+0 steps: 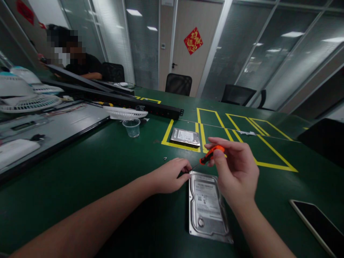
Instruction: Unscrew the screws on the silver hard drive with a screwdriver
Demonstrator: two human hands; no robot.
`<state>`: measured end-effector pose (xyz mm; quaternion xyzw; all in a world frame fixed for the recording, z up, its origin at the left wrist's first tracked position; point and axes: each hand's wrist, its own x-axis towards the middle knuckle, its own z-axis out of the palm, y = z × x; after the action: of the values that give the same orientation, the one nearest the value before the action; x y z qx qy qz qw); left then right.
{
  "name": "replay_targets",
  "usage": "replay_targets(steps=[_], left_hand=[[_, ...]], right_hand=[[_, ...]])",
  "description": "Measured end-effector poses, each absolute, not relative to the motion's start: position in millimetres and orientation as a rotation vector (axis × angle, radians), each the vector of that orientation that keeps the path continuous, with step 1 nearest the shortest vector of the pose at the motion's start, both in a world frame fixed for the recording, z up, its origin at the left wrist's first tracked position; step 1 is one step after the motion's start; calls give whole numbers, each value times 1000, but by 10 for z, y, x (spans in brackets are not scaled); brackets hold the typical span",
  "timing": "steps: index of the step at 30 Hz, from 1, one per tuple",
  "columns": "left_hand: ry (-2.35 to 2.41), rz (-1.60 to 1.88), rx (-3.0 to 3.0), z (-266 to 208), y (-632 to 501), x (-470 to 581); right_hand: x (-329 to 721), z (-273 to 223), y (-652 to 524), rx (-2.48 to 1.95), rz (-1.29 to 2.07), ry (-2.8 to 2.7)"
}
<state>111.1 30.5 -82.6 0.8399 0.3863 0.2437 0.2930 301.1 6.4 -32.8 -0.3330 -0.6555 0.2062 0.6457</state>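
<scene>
The near hard drive (206,209) lies flat, long axis running away from the wearer; one phone (317,224) lies to its right, green tabletop (120,165) spreads to its left; at its far left corner the left hand (170,176) bunches its fingers, hold unclear; the right hand (238,173) grips one screwdriver (213,154), its shaft slanting down-left toward that corner; beyond it, the far hard drive (185,136), second of two, sits crosswise inside yellow tape (181,147).

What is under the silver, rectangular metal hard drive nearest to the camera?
The matte green tabletop shows around this silver hard drive; its body covers whatever lies directly beneath, so that cannot be seen.
</scene>
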Motion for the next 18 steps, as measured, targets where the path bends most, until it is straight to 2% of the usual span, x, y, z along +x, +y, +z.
replay_targets(steps=[18], left_hand=[[1026,642,2250,-828,307,1111]], right_hand=[[2998,-322,72,-766,487,-1487]])
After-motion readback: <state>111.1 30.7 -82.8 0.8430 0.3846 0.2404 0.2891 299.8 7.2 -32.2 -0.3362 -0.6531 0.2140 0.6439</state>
